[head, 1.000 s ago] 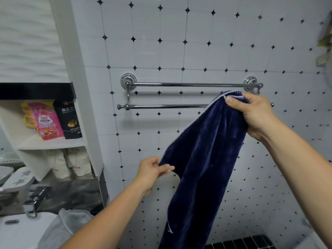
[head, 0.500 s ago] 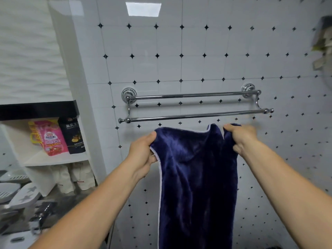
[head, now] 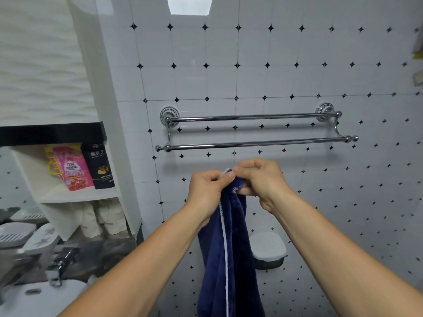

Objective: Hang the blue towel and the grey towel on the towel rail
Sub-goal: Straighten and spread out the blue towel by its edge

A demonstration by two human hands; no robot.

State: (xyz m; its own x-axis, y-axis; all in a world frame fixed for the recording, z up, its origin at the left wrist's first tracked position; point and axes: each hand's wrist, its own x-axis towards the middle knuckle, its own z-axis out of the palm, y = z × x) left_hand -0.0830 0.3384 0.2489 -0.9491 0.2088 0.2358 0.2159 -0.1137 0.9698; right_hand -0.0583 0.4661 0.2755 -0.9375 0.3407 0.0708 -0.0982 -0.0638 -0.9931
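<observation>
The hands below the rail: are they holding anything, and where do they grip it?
Both hold the blue towel by its top edge: the left hand and right hand pinch it together, and the rest hangs down.

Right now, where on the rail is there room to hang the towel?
Both chrome bars of the towel rail are bare from left bracket to right bracket. It is crowded just below the middle, where the left hand and right hand bunch the blue towel.

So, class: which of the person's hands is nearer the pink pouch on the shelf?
Left. The left hand is the nearer one, right of the pink pouch; the right hand lies farther right.
</observation>
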